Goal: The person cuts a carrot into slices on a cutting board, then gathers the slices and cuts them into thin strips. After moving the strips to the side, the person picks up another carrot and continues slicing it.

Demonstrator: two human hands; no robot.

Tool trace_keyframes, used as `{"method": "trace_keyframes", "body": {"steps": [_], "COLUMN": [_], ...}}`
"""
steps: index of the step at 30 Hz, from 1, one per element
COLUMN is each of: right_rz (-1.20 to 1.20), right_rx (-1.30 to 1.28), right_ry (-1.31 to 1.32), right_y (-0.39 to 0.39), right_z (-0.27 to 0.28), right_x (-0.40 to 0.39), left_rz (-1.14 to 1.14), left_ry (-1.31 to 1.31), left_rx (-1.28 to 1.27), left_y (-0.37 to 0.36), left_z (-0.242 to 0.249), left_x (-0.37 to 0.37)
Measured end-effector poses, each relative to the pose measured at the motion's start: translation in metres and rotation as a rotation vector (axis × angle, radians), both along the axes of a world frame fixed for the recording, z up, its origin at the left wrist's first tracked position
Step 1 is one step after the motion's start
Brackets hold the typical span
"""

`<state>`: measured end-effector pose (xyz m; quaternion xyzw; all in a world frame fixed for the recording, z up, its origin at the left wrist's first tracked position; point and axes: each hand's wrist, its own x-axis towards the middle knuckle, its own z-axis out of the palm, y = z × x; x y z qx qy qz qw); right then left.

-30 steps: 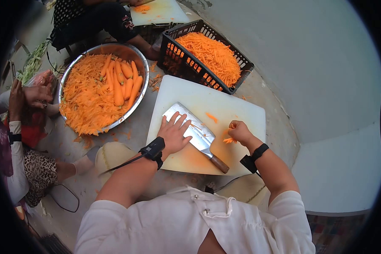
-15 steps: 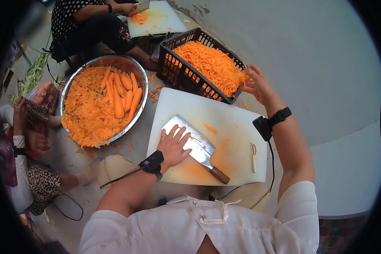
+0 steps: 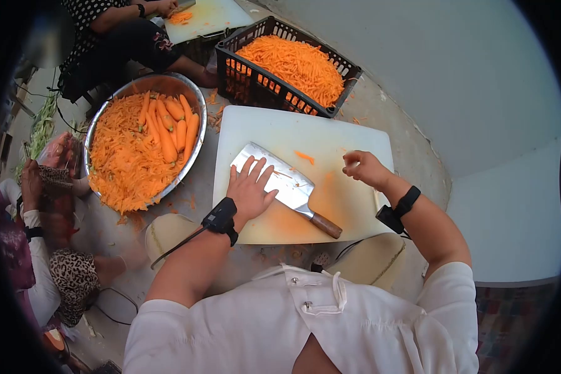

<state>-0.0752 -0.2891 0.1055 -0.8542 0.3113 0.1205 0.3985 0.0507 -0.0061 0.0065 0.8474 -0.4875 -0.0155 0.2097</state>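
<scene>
My left hand (image 3: 250, 190) lies with its fingers spread on the shiny blade of a cleaver (image 3: 287, 181), whose wooden handle points toward my lower right. The cleaver rests on a white cutting board (image 3: 246, 124) stained orange. Over the right part of the board is my right hand (image 3: 366, 169), its fingers curled and thumb and forefinger brought together; whatever may be between them is too small to make out. A short carrot strip (image 3: 304, 157) lies between the blade and that hand. A pale peeler (image 3: 378, 199) is partly hidden by my right wrist.
Beyond the board stands a black crate (image 3: 255, 84) heaped with carrot shreds (image 3: 293, 65). At the left, a metal basin (image 3: 199, 134) holds more shreds and several whole carrots (image 3: 168, 140). A co-worker cuts at another board (image 3: 212, 19); a second person sits at far left.
My right hand has come back from the crate's edge to above the board, its fingers now curled together. My left hand stays on the cleaver. The camera view has shifted a little.
</scene>
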Motion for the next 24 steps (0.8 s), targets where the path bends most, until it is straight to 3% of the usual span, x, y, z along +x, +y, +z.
{"method": "trace_keyframes", "body": {"steps": [5, 9, 16, 24], "right_rz": [0.189, 0.172, 0.113, 0.134], "right_rx": [-0.200, -0.268, -0.439, -0.400], "right_ry": [0.208, 0.238, 0.069, -0.032], "right_y": [0.023, 0.047, 0.048, 0.023], "right_z": [-0.027, -0.039, -0.055, -0.074], "right_x": [-0.044, -0.044, -0.012, 0.053], "left_rz": [0.000, 0.007, 0.035, 0.023], "left_ry": [-0.025, -0.021, 0.035, 0.056], "left_rx": [-0.003, 0.020, 0.047, 0.063], "left_y": [-0.001, -0.001, 0.000, 0.001], "left_z": [-0.002, -0.002, 0.002, 0.003], "left_x": [0.000, 0.000, -0.001, 0.000]}}
